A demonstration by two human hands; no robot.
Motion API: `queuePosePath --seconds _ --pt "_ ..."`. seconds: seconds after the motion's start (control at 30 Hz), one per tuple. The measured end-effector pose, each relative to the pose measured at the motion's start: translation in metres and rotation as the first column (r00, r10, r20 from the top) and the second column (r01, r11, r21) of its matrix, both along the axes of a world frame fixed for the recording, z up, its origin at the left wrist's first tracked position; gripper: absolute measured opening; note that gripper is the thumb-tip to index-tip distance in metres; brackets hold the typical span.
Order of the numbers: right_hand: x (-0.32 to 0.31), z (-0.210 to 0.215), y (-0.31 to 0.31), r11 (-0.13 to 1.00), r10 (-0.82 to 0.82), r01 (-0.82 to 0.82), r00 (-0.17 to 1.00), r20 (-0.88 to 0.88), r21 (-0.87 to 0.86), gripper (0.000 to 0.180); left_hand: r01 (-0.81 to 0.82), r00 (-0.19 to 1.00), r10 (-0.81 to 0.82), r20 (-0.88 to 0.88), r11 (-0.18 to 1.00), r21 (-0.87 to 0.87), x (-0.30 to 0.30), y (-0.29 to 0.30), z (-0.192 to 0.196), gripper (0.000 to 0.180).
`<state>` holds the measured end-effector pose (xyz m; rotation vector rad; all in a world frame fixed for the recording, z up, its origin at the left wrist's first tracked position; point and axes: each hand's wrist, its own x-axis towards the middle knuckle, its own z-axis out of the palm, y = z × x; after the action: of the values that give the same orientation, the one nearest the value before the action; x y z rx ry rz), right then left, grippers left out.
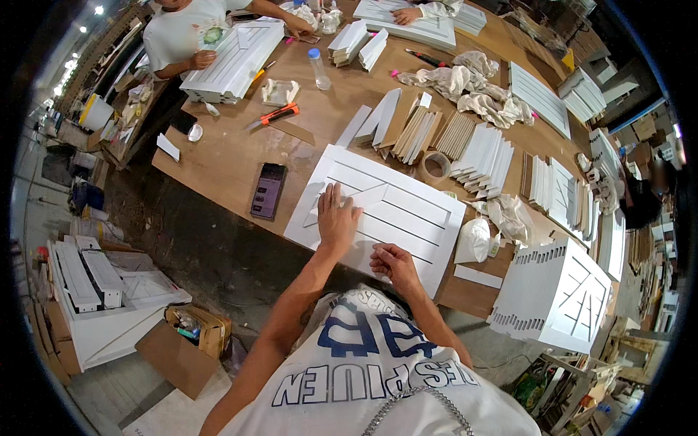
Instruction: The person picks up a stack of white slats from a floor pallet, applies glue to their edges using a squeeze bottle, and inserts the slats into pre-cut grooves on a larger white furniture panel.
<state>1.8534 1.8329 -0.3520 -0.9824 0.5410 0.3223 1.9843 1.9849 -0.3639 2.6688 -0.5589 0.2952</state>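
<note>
A white grooved panel (414, 211) lies flat on the brown worktable in front of me. My left hand (338, 221) rests on its left part, palm down and fingers stretched out. Beneath those fingers a pale diagonal strip (372, 195) crosses the panel's grooves. Over the panel's near edge, my right hand (394, 263) is closed, its fingers curled toward the thumb. Whatever it may hold is hidden. Left of the panel lies a dark phone (268, 190) with its screen lit.
Beyond the panel stand stacked white strips (483, 156), brown slats (416, 134) and a tape roll (435, 167). An orange utility knife (275, 116) and a clear bottle (318, 69) lie farther left. White slotted panels (545, 291) stack at right. Two people work across the table.
</note>
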Motion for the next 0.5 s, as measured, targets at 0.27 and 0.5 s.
queuePosePath --seconds 0.27,0.5 --pt "0.004 0.005 0.0 0.983 0.048 -0.048 0.999 -0.006 -0.177 0.023 0.167 0.968 -0.193 -0.158 0.972 -0.164 0.016 0.005 0.009 0.025" --pt "0.097 0.005 -0.018 -0.097 0.398 0.285 0.889 0.225 -0.954 0.039 0.068 0.995 -0.066 -0.079 0.998 0.014 0.005 0.003 0.004 0.027"
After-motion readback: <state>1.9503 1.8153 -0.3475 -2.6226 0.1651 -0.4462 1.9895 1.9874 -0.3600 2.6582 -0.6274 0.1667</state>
